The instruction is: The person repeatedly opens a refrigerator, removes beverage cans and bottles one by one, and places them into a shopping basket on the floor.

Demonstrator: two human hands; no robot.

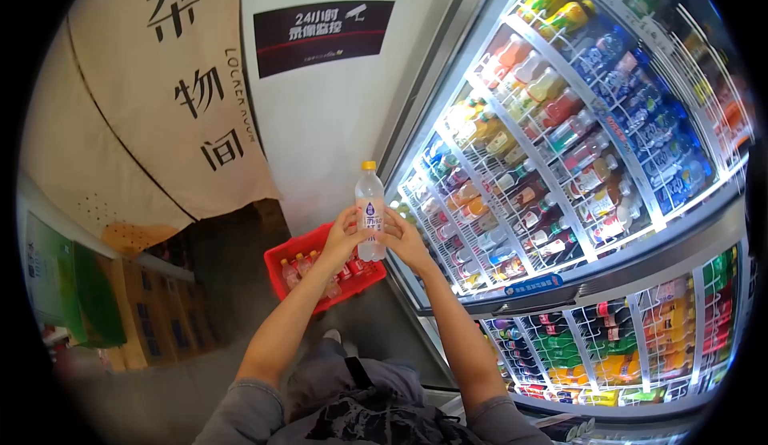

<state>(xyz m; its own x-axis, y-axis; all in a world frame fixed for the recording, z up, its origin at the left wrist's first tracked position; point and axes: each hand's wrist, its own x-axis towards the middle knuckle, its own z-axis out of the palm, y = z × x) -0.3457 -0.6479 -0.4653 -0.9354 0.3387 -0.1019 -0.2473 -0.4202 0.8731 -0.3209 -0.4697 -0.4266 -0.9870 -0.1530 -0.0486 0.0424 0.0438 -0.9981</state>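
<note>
A clear plastic drink bottle point(370, 193) with a yellow cap and a pale label stands upright in front of me, held between both hands. My left hand point(344, 235) wraps its left side, and my right hand point(406, 241) grips it from the right. Below the bottle, a red crate point(326, 305) sits on the floor. Inside it are several bottles point(298, 265), some with yellow or red caps; my forearm and hands hide part of them.
On the right, a lit drinks fridge point(552, 281) has sloping shelves of bottles in upper and lower sections. A cloth curtain point(152, 125) hangs at the left beside a wall sign point(324, 37). Cardboard boxes point(156, 317) and a green item point(92, 297) stand lower left.
</note>
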